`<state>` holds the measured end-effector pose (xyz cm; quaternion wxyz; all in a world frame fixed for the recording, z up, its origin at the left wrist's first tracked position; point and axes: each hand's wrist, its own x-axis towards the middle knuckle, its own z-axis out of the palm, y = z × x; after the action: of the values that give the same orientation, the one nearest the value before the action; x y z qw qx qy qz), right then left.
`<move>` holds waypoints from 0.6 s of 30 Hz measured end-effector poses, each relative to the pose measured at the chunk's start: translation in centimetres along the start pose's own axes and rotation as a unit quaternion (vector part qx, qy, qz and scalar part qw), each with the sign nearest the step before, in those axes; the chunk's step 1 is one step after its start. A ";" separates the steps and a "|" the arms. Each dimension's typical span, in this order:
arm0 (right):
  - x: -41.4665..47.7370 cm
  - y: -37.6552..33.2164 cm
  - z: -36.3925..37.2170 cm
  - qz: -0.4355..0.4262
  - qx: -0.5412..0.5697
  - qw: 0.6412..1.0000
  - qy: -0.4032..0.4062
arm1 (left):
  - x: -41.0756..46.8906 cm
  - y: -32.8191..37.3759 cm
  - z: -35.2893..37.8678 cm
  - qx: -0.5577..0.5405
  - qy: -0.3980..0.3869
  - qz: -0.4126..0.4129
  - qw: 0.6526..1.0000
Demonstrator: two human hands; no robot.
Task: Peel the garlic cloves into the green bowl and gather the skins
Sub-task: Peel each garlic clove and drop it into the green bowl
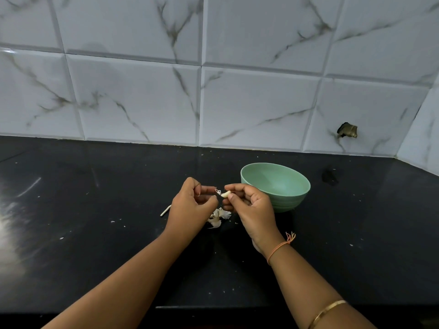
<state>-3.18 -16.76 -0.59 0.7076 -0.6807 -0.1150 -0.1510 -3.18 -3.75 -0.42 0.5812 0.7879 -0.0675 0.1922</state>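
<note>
A pale garlic clove (225,194) is pinched between the thumb and fingers of my right hand (251,207), just left of the green bowl (280,186). My left hand (190,207) pinches a thin strip of skin (217,191) that still hangs at the clove's left end. Both hands hover above the black counter (95,222). Under them lies a small heap of white garlic skins (218,217). The bowl stands upright and its visible inside looks bare.
A short white stalk piece (165,210) lies on the counter left of my left hand. Small skin flecks are scattered over the counter. The tiled wall (213,91) rises behind the bowl, with a corner at the right. The counter's front edge runs below my forearms.
</note>
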 end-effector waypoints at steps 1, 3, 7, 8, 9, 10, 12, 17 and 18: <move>0.0 -0.1 0.0 0.000 0.002 1.000 -0.004 | 0.0 0.1 0.0 -0.010 -0.003 0.005 1.000; 0.0 -0.1 0.1 0.003 0.008 1.000 -0.013 | -0.1 0.2 -0.1 -0.019 -0.006 0.014 1.000; -0.1 -0.3 0.1 0.015 0.030 0.999 -0.017 | -0.2 0.2 -0.1 -0.045 -0.011 0.025 0.999; -0.2 -0.4 0.1 0.019 0.038 0.999 -0.018 | -0.2 0.3 0.0 -0.049 -0.013 0.027 0.998; -0.2 -0.5 0.0 0.023 0.046 0.998 -0.021 | -0.2 0.3 0.0 -0.051 -0.016 0.031 0.998; -0.3 -0.5 0.1 0.026 0.051 0.998 -0.023 | -0.3 0.3 0.0 -0.051 -0.019 0.034 0.998; -0.2 -0.5 0.0 0.025 0.054 0.998 -0.024 | -0.3 0.2 0.0 -0.047 -0.021 0.040 0.998; -0.1 -0.4 0.0 0.022 0.044 0.999 -0.006 | -0.3 0.2 0.0 -0.033 -0.021 0.049 0.998; -0.1 -0.4 -0.1 0.022 0.040 0.999 -0.007 | -0.3 0.2 0.0 -0.033 -0.021 0.048 0.998</move>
<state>-3.46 -16.81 -0.24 0.7367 -0.6551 -0.1110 -0.1256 -3.52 -3.85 -0.30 0.5952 0.7680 -0.1238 0.2015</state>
